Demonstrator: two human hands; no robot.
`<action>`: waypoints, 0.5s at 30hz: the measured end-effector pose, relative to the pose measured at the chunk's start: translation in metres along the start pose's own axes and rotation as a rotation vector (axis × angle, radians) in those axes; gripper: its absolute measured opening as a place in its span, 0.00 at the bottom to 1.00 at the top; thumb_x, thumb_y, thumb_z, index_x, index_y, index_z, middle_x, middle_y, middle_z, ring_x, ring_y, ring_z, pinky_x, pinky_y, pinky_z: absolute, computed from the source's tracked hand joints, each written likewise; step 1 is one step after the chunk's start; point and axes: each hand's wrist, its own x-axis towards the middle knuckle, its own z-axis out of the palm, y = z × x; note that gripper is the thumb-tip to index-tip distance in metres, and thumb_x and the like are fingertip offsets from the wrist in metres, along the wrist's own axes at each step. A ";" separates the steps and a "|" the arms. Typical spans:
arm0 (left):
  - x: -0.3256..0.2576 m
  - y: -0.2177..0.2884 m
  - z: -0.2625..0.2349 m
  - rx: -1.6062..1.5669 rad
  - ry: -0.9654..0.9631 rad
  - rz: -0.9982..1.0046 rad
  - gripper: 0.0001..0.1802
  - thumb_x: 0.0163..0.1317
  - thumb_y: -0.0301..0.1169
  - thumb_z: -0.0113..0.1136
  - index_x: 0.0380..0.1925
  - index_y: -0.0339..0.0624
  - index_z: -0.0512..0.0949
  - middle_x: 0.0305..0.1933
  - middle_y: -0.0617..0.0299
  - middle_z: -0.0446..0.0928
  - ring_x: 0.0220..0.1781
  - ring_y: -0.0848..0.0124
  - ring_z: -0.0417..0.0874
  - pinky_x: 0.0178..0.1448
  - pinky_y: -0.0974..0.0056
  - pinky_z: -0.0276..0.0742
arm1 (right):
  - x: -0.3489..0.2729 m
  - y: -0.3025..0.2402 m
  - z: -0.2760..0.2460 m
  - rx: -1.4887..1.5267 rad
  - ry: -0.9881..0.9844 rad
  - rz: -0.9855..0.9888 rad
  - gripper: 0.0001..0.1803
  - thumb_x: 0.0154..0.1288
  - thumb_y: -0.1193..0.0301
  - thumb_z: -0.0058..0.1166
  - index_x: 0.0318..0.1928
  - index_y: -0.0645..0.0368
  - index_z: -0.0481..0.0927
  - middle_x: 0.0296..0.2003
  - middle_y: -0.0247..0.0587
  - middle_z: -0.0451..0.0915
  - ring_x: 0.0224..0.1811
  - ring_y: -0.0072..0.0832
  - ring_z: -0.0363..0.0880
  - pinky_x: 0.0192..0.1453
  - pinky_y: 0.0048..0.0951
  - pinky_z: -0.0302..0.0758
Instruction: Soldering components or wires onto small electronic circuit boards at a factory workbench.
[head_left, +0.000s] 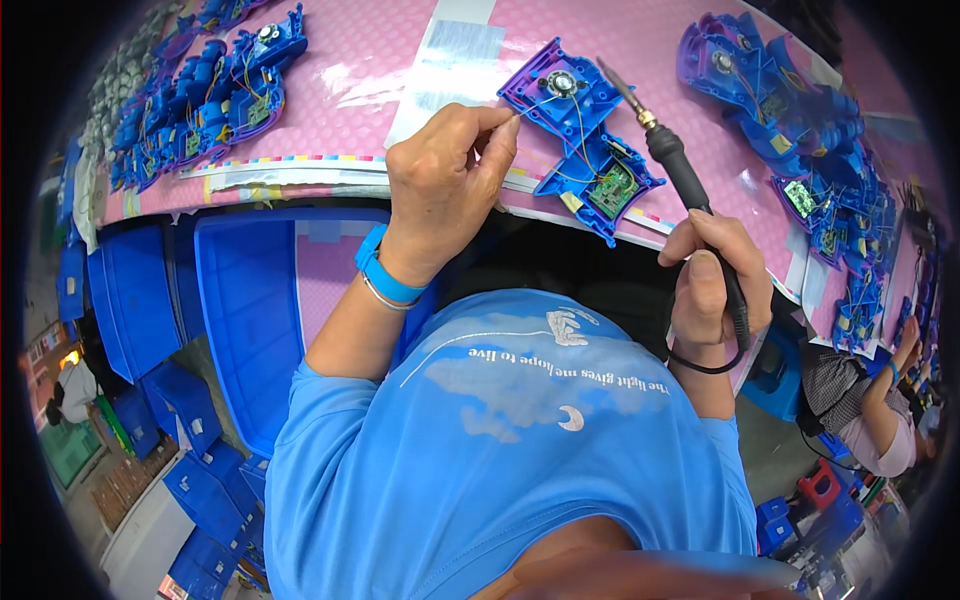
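In front of me on the pink table lies a blue plastic housing (535, 85) with a round silver speaker (562, 84), thin wires and a green circuit board (612, 190) in its lower part. My left hand (455, 160) is at the housing's left edge, thumb and forefinger pinched on a thin pale wire (538, 104) that runs toward the speaker. My right hand (725, 275) grips a black soldering iron (683, 170) by its handle. The iron's tip points up and left, to the right of the speaker and apart from it.
Similar blue housings are piled at the table's left (200, 105) and right (800, 130). A blue bin (250, 330) stands below the table edge at my left. Another person's arm (885, 395) shows at the far right. The iron's black cord (715, 368) loops by my right wrist.
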 end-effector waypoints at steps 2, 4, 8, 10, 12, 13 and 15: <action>-0.001 -0.002 0.000 0.020 0.005 0.000 0.04 0.62 0.20 0.70 0.34 0.36 0.83 0.27 0.59 0.82 0.23 0.72 0.82 0.27 0.68 0.75 | -0.001 0.000 -0.001 0.052 -0.002 0.060 0.20 0.73 0.68 0.56 0.56 0.74 0.80 0.29 0.50 0.81 0.29 0.30 0.78 0.34 0.28 0.74; -0.001 -0.005 0.001 0.033 0.022 0.046 0.04 0.62 0.20 0.70 0.33 0.36 0.83 0.27 0.59 0.82 0.23 0.72 0.81 0.26 0.67 0.74 | 0.001 0.002 0.001 0.074 0.047 0.086 0.15 0.66 0.75 0.56 0.48 0.75 0.84 0.25 0.48 0.82 0.22 0.28 0.80 0.27 0.26 0.75; -0.002 -0.005 0.003 0.020 0.021 0.027 0.04 0.62 0.20 0.70 0.33 0.37 0.83 0.27 0.59 0.81 0.22 0.72 0.81 0.26 0.68 0.74 | 0.002 0.003 0.002 0.083 0.025 0.099 0.15 0.66 0.75 0.56 0.47 0.74 0.84 0.25 0.48 0.82 0.22 0.27 0.81 0.26 0.25 0.74; -0.002 -0.004 0.003 0.024 0.021 0.023 0.04 0.61 0.20 0.70 0.33 0.37 0.83 0.27 0.59 0.81 0.22 0.72 0.80 0.25 0.68 0.73 | 0.003 0.004 0.003 0.083 0.020 0.119 0.15 0.65 0.75 0.56 0.47 0.74 0.85 0.25 0.48 0.83 0.23 0.27 0.81 0.26 0.25 0.75; -0.002 -0.005 0.002 0.029 0.017 0.028 0.04 0.61 0.20 0.71 0.33 0.37 0.83 0.27 0.59 0.81 0.22 0.72 0.80 0.25 0.68 0.73 | 0.002 0.004 0.000 0.082 -0.018 0.133 0.17 0.69 0.71 0.56 0.50 0.74 0.83 0.27 0.48 0.82 0.24 0.26 0.78 0.27 0.25 0.72; -0.003 -0.006 0.001 0.034 0.012 0.033 0.04 0.61 0.20 0.71 0.33 0.37 0.83 0.27 0.59 0.81 0.21 0.72 0.80 0.25 0.67 0.73 | 0.002 0.004 0.000 0.080 -0.055 0.147 0.20 0.73 0.67 0.57 0.53 0.74 0.81 0.29 0.48 0.81 0.26 0.26 0.76 0.28 0.25 0.70; -0.003 -0.006 0.001 0.037 0.012 0.037 0.04 0.61 0.20 0.71 0.33 0.37 0.83 0.27 0.59 0.81 0.22 0.72 0.80 0.25 0.67 0.73 | 0.003 0.003 0.000 0.066 -0.063 0.152 0.20 0.72 0.67 0.56 0.53 0.74 0.81 0.28 0.47 0.80 0.26 0.25 0.76 0.28 0.25 0.70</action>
